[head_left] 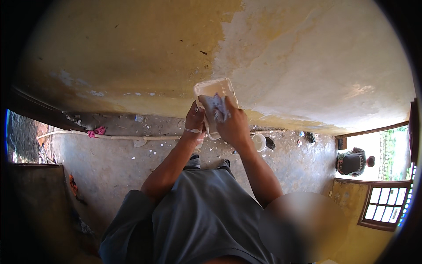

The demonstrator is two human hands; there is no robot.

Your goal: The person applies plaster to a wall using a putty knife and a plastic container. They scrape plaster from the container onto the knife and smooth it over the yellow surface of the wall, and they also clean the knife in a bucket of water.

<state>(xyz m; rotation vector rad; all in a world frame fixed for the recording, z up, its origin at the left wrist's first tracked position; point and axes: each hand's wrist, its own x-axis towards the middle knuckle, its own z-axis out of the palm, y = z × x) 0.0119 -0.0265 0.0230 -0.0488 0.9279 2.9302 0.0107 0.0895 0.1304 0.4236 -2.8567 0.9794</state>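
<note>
My left hand point(194, 119) grips the left edge of a shallow, pale rectangular tray point(216, 83) smeared with a whitish coating. In my right hand point(234, 126) is a crumpled white cloth point(216, 107) with bluish-purple marks, pressed against or just over the tray's middle. My fingers and the cloth hide much of the tray's inside. Right behind it rises a wall point(132, 48), worn yellow on the left. Toward the right, a pale, patchy coat point(303, 61) covers the wall.
A long pole point(118, 138) lies across the floor near the wall, with a pink cloth point(100, 130) on it. Right of my feet stands a white bucket point(258, 143) beside a dark lump point(270, 144). White flakes litter the floor. Another person point(353, 162) is at the far-right doorway.
</note>
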